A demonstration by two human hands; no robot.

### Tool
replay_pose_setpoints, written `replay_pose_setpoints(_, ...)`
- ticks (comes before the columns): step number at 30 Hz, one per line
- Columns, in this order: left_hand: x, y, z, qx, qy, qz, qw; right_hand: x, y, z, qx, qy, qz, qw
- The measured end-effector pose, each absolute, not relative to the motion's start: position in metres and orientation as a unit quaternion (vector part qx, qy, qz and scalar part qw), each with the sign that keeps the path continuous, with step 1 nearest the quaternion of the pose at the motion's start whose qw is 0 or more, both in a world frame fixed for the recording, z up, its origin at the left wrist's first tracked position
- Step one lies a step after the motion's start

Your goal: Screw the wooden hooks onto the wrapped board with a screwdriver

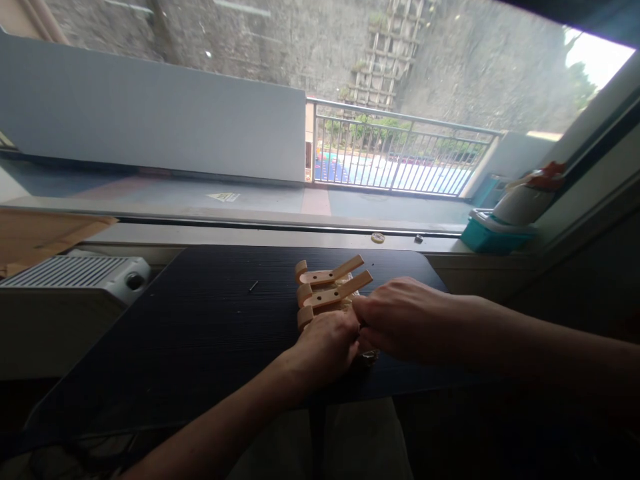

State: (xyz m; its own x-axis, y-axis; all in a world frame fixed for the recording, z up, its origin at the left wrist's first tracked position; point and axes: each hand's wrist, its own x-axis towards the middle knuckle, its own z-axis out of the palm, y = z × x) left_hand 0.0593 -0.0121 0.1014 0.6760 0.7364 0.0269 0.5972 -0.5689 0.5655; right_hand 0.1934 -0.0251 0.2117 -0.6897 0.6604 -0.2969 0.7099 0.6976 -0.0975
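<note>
A wooden hook rack [327,297] lies on the dark table, right of its middle. It has curved hooks at its left end and flat slats with dark holes that slant up to the right. Wrapped over the rack's near end is my left hand [330,337], its fingers closed and partly hidden. My right hand [395,313] is a fist that meets the left hand's fingertips at the rack's right side. What the right fingers hold is hidden. Some shiny clear plastic [369,359] shows below the hands.
A small thin screw-like piece [253,287] lies on the black tabletop [175,333]. On the windowsill are a yellowish tape roll [378,237], a small dark object [419,239] and a teal box [493,233]. Cardboard [50,233] and a white slatted appliance [90,272] stand left.
</note>
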Motion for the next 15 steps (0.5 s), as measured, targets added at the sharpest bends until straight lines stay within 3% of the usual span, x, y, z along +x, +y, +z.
replay_pose_setpoints(7,0.059,-0.012,0.102,0.878,0.375,0.156,0.255,0.198,-0.028,0.218,0.423,0.894,-0.047,0.138)
replay_pose_setpoints(15,0.06,-0.011,0.101,0.888,0.377,0.12,0.236,0.195,-0.029,0.21,0.36,0.92,-0.086,0.131)
